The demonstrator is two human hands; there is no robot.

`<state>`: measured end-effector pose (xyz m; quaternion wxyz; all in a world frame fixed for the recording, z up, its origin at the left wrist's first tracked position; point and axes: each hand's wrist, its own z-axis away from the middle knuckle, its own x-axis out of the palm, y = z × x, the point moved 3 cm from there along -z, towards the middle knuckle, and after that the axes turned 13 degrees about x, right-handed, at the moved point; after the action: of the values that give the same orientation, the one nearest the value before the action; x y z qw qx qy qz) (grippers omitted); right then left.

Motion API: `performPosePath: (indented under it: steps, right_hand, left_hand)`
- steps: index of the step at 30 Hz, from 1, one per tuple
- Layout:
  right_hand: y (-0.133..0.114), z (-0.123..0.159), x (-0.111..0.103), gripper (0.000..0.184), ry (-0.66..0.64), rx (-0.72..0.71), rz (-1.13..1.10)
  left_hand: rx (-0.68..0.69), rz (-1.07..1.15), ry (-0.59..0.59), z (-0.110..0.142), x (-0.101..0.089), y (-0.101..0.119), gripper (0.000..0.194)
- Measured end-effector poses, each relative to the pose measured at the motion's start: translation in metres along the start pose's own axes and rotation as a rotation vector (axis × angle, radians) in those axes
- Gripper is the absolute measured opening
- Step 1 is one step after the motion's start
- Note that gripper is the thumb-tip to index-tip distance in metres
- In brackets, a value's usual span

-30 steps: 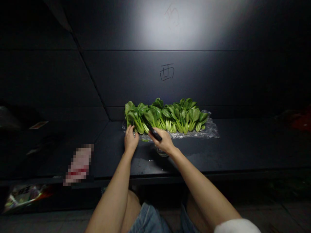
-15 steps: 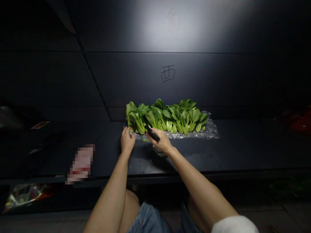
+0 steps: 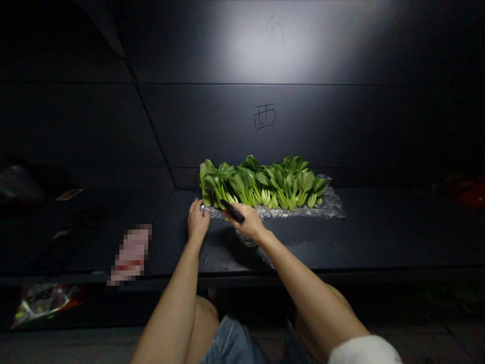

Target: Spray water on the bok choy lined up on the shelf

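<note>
A row of leafy green bok choy (image 3: 246, 184) leans upright against the dark back panel, stems toward me. It rests on a crumpled clear plastic sheet (image 3: 329, 205) spread over the dark shelf. My right hand (image 3: 250, 222) is wrapped around a spray bottle (image 3: 232, 211); its black head points up and left toward the stems. The clear bottle body shows below the hand, partly covered by it. My left hand (image 3: 197, 222) lies at the front left corner of the sheet, thumb apart from the fingers, the fingertips touching the plastic beside the leftmost bok choy.
Water drops dot the shelf (image 3: 223, 263) in front of me. To the left lies a pixelated pinkish item (image 3: 131, 255), with a small card (image 3: 69, 194) farther back. A colourful packet (image 3: 49, 301) sits lower left, and something red (image 3: 470, 194) is at the far right.
My right hand and the spray bottle have shifted slightly left along the stems. My left hand stays at the sheet's corner. The whole view has moved a little.
</note>
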<state>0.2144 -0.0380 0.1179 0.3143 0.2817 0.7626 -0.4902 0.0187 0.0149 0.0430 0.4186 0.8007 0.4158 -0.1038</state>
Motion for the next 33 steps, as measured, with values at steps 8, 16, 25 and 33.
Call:
performPosePath:
  steps: [8, 16, 25, 33]
  right_hand:
    - [-0.004, -0.001, 0.006, 0.027, -0.009, -0.012, 0.007]
    - [-0.015, 0.002, 0.009, 0.027, -0.018, 0.000, 0.048]
    - [-0.016, 0.004, 0.010, 0.033, -0.043, -0.063, 0.036]
    - [-0.023, 0.000, 0.012, 0.027, -0.029, -0.036, 0.068]
  left_hand:
    - [-0.018, -0.013, 0.007, -0.001, -0.006, 0.001, 0.044]
    - [-0.041, -0.025, 0.010, 0.000, -0.009, -0.002, 0.044]
    - [-0.011, -0.024, 0.019, 0.000, -0.007, -0.007, 0.043]
    - [-0.041, -0.031, 0.029, 0.000, -0.011, -0.009, 0.045]
